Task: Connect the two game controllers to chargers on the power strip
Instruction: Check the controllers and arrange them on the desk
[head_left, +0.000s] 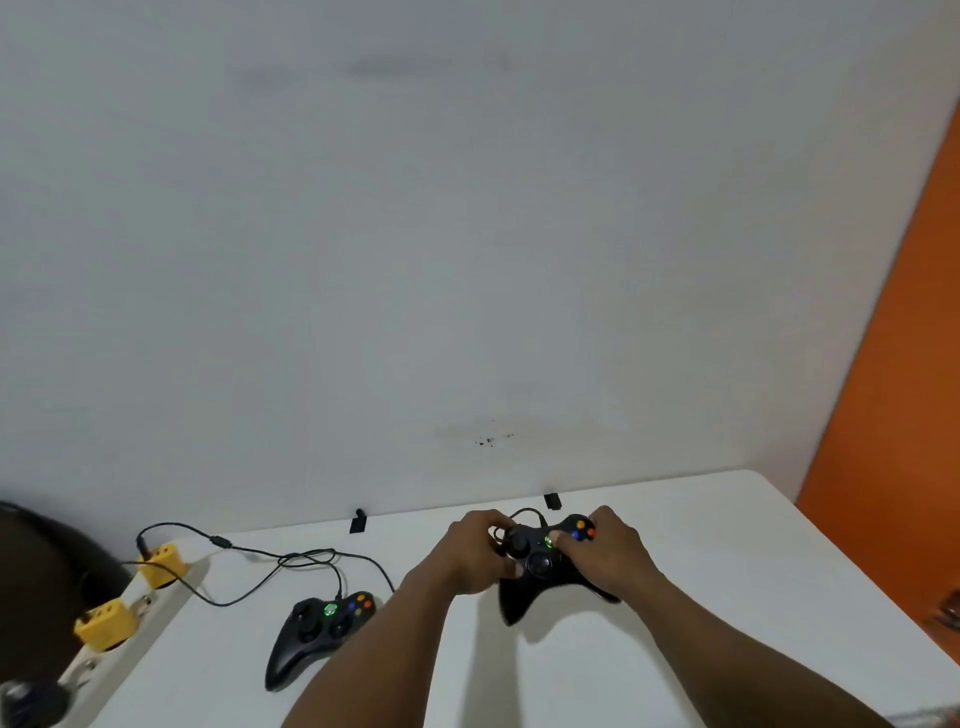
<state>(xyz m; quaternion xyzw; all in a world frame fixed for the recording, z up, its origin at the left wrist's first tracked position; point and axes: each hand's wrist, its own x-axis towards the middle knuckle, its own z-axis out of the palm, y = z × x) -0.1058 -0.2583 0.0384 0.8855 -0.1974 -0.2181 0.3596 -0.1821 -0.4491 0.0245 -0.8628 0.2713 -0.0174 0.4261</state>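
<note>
Both my hands grip a black game controller (540, 566) just above the white table (727, 597). My left hand (475, 553) holds its left grip; my right hand (610, 553) holds the right grip with the thumb by the lit green centre light. A second black controller (319, 639) lies on the table to the left, its green light on. Black cables (260, 561) run from the controllers to two yellow chargers (158, 564) (106, 623) plugged into the white power strip (130, 649) at the left edge.
A grey wall rises right behind the table, with two black clips (357, 521) (552, 501) at its back edge. An orange wall (893, 389) stands to the right. A dark rounded object (47, 566) sits beyond the power strip at far left.
</note>
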